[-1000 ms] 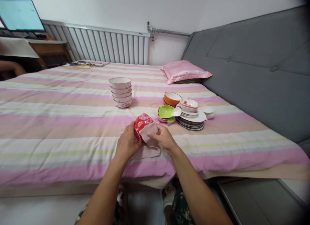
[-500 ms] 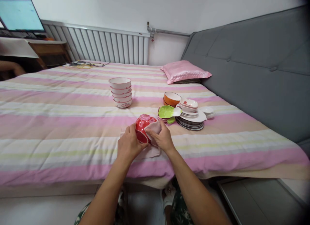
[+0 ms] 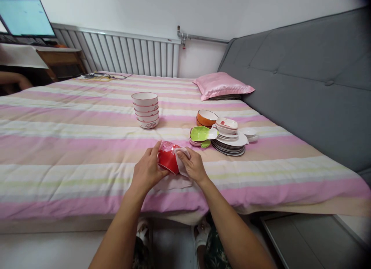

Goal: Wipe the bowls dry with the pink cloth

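Observation:
My left hand (image 3: pixel 148 167) grips the left side of a red bowl (image 3: pixel 168 160) with a pink flower pattern, its fingers along the wall and the thumb underneath. The bowl is tipped on its side above the near part of the bed. On its right side, my right hand (image 3: pixel 193 164) pinches a pale pink cloth (image 3: pixel 181 169) against the bowl's surface. More of the cloth lies below the bowl on the bedspread. The inside of the bowl is hidden from view.
A stack of white bowls (image 3: pixel 146 111) with red rims stands behind the hands. To the right are orange bowls (image 3: pixel 206 118), a green leaf-shaped dish (image 3: pixel 199 133) and stacked plates (image 3: pixel 228 148). Beyond lies a pink pillow (image 3: pixel 222 85) by the grey headboard (image 3: pixel 295 75). Cables (image 3: pixel 102 76) lie at the far left.
My left hand has shifted slightly left and the red bowl has turned, so its base ring faces me less. My right hand and the cloth remain at the bowl's right side.

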The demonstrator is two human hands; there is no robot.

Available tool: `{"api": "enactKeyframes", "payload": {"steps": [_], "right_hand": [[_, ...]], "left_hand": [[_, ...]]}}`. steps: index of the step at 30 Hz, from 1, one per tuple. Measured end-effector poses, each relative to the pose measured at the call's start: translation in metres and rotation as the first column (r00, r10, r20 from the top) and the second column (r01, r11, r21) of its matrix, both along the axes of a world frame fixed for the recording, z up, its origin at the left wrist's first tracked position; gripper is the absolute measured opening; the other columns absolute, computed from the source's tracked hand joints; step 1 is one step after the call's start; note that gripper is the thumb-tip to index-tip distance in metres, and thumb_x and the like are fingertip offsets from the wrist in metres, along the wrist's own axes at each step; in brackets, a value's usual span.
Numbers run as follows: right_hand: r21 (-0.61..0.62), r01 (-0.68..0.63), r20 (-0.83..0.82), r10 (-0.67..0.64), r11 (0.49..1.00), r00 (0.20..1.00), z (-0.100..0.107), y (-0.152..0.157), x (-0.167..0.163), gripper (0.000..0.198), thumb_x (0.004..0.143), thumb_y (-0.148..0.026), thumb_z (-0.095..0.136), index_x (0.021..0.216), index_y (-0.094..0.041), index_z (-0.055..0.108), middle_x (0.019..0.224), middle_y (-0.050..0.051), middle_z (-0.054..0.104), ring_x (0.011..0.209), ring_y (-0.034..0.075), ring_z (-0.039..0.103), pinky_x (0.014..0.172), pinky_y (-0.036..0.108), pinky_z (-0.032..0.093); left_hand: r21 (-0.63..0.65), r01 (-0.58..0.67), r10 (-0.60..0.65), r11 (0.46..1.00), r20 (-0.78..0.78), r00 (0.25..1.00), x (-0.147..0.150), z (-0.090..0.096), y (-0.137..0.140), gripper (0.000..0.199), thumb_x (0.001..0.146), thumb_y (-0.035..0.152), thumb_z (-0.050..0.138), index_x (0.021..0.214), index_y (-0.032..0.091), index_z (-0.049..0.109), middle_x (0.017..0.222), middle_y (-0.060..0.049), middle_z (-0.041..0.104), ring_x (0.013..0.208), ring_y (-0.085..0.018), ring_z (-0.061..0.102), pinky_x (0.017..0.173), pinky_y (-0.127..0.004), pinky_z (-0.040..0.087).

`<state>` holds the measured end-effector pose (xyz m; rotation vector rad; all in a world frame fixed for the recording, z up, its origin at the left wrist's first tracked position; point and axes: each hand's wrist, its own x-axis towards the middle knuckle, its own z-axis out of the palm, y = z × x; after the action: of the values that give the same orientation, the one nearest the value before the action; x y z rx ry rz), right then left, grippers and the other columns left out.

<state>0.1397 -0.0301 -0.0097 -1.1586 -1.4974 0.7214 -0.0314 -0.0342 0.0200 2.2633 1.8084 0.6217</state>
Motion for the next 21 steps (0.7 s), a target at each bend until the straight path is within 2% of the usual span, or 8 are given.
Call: {"api": "enactKeyframes", "payload": {"steps": [3,6,10,14,17,19,21], "right_hand": [[-0.005,0.001,-0.015,-0.001,1.000,1.000,-0.002,0.000,-0.002,0.044,0.087,-0.055,0.045,0.059,-0.021,0.041,0.057,-0.006,0.036,0.055,0.011,0.037,0.055,0.024,0.028],[-0.015,0.002,-0.034,-0.003,1.000,0.999,-0.002,0.000,-0.002,0.046,0.089,-0.055,0.041,0.058,-0.021,0.039,0.056,-0.005,0.035,0.054,0.011,0.037,0.054,0.024,0.028],[-0.001,0.009,-0.050,-0.009,1.000,0.999,-0.002,0.000,-0.003,0.045,0.089,-0.054,0.039,0.059,-0.021,0.040,0.056,-0.005,0.038,0.054,0.011,0.038,0.053,0.024,0.028],[-0.023,0.047,-0.115,-0.049,0.999,0.992,-0.003,0.001,-0.006,0.050,0.088,-0.058,0.038,0.056,-0.021,0.040,0.052,-0.004,0.040,0.051,0.010,0.037,0.049,0.024,0.027],[-0.124,0.125,-0.235,-0.152,0.984,0.960,-0.005,0.004,-0.006,0.054,0.086,-0.063,0.038,0.051,-0.021,0.039,0.047,-0.004,0.040,0.046,0.010,0.037,0.045,0.024,0.028],[-0.227,0.209,-0.344,-0.279,0.951,0.896,-0.007,0.007,-0.004,0.054,0.084,-0.063,0.041,0.051,-0.021,0.043,0.047,-0.003,0.045,0.046,0.011,0.043,0.045,0.024,0.033],[-0.338,0.288,-0.445,-0.422,0.896,0.790,-0.010,0.011,0.000,0.048,0.082,-0.061,0.046,0.059,-0.019,0.053,0.056,-0.001,0.057,0.055,0.013,0.055,0.051,0.023,0.042]], "left_hand": [[0.114,0.105,-0.110,0.988,0.043,0.993,-0.001,-0.003,0.002,0.096,0.061,0.031,0.073,0.144,0.021,0.026,0.140,-0.014,0.042,0.123,-0.029,0.048,0.093,-0.038,0.047],[0.203,0.237,-0.248,0.950,0.030,0.968,-0.002,-0.006,0.005,0.094,0.063,0.026,0.072,0.144,0.020,0.025,0.148,-0.014,0.031,0.134,-0.029,0.036,0.105,-0.040,0.038],[0.253,0.335,-0.343,0.907,-0.015,0.939,-0.001,-0.006,0.006,0.086,0.067,0.025,0.069,0.142,0.019,0.028,0.148,-0.013,0.034,0.134,-0.026,0.036,0.108,-0.040,0.035],[0.267,0.320,-0.331,0.909,-0.005,0.944,-0.001,-0.004,0.005,0.079,0.066,0.025,0.069,0.137,0.019,0.034,0.142,-0.013,0.041,0.130,-0.026,0.042,0.104,-0.039,0.040],[0.276,0.270,-0.289,0.922,0.029,0.957,0.000,-0.004,0.005,0.075,0.063,0.027,0.071,0.131,0.019,0.040,0.135,-0.012,0.047,0.125,-0.027,0.046,0.100,-0.040,0.045],[0.291,0.233,-0.262,0.928,0.065,0.963,-0.001,-0.004,0.006,0.074,0.061,0.029,0.074,0.127,0.019,0.042,0.130,-0.013,0.050,0.120,-0.028,0.049,0.097,-0.040,0.046],[0.305,0.194,-0.238,0.932,0.112,0.965,-0.003,-0.004,0.007,0.074,0.058,0.031,0.076,0.123,0.018,0.043,0.125,-0.012,0.052,0.114,-0.027,0.053,0.095,-0.041,0.047]]}}
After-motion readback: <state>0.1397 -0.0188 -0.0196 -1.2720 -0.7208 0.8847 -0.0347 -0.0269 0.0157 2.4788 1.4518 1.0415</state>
